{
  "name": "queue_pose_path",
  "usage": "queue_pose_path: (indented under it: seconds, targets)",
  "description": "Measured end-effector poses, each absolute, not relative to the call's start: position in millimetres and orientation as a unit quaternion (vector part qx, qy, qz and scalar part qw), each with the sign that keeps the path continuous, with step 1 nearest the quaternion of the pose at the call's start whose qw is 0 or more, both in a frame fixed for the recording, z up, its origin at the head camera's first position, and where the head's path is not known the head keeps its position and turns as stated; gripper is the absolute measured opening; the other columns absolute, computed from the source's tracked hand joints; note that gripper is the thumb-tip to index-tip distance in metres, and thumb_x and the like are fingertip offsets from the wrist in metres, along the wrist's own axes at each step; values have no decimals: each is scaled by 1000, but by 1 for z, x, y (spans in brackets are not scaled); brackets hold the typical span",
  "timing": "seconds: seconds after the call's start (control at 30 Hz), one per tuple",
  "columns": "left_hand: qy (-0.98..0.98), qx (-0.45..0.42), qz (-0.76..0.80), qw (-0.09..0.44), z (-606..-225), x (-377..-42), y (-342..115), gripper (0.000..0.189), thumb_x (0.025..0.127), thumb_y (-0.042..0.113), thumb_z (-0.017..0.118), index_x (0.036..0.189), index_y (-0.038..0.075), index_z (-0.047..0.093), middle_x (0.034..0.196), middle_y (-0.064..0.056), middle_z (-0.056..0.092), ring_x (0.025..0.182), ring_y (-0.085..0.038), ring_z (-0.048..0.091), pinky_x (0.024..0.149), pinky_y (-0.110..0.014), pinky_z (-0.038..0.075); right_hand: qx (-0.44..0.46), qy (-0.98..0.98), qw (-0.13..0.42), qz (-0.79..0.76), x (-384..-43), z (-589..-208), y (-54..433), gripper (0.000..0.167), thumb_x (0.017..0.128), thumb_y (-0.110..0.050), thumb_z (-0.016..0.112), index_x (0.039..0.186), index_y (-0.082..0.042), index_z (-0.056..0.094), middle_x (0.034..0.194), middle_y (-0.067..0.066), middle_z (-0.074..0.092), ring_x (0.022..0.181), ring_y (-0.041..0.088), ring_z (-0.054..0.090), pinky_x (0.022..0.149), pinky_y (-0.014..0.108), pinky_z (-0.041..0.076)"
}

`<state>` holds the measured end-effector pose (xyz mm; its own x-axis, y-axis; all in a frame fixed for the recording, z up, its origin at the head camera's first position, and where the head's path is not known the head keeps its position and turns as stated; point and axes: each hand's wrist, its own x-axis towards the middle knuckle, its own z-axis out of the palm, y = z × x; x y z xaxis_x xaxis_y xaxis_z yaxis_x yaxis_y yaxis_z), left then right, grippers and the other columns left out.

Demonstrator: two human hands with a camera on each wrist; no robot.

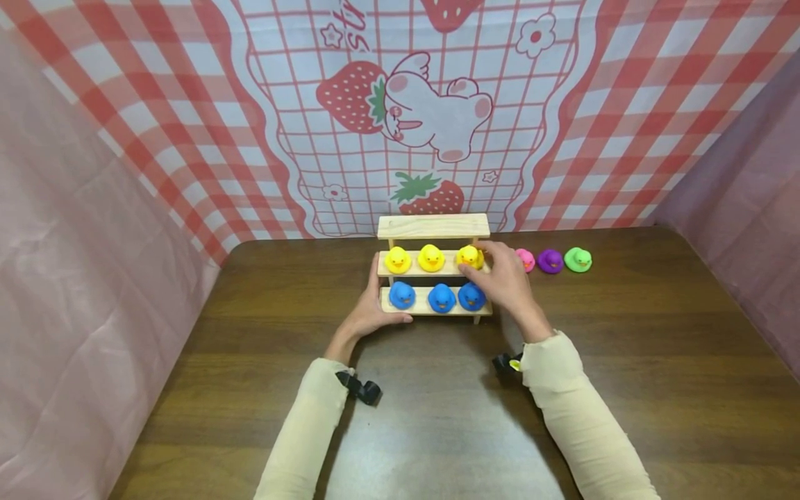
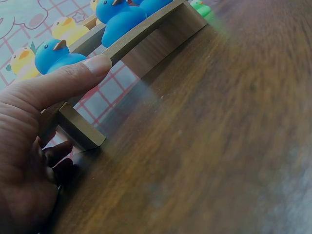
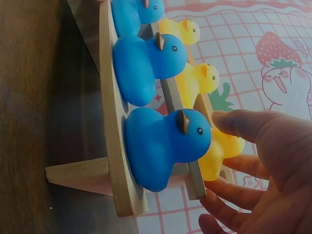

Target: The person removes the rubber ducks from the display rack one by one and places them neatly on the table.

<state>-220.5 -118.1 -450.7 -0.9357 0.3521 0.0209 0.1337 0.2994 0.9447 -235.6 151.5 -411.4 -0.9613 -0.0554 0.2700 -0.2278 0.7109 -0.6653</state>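
Observation:
A small three-tier wooden display rack stands near the table's back edge. My left hand holds its left end, the thumb lying along the front edge of the bottom tier and the fingers behind the side. With my right hand I pinch the rightmost yellow rubber duck on the middle tier, between thumb and fingers. Two more yellow ducks sit to its left. Along the bottom tier are three blue ducks. The top tier is bare.
To the right of the rack, pink, purple and green ducks stand in a row on the wooden table. A strawberry-patterned cloth hangs right behind the table, with pink curtains at both sides.

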Motion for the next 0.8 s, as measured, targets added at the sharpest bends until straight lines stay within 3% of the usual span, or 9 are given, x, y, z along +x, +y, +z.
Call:
queue_pose_path:
  seconds: [0.43, 0.8]
  targets:
    - [805, 148, 570, 74, -486, -238, -120, 135, 73, 3, 86, 160, 15, -17, 171, -8, -6, 158, -29, 7, 129, -50, 10, 89, -910, 115, 388, -235, -407, 154, 53, 86, -21, 77, 130, 4, 61, 132, 29, 60, 116, 41, 58, 103, 54, 46]
    - [794, 155, 585, 58, -489, -238, -120, 136, 71, 7, 88, 161, 21, -12, 171, -9, 2, 157, -27, 11, 129, -49, 12, 96, -908, 134, 386, -229, -397, 159, 49, 86, -19, 77, 127, 3, 63, 128, 27, 63, 112, 40, 58, 97, 53, 48]
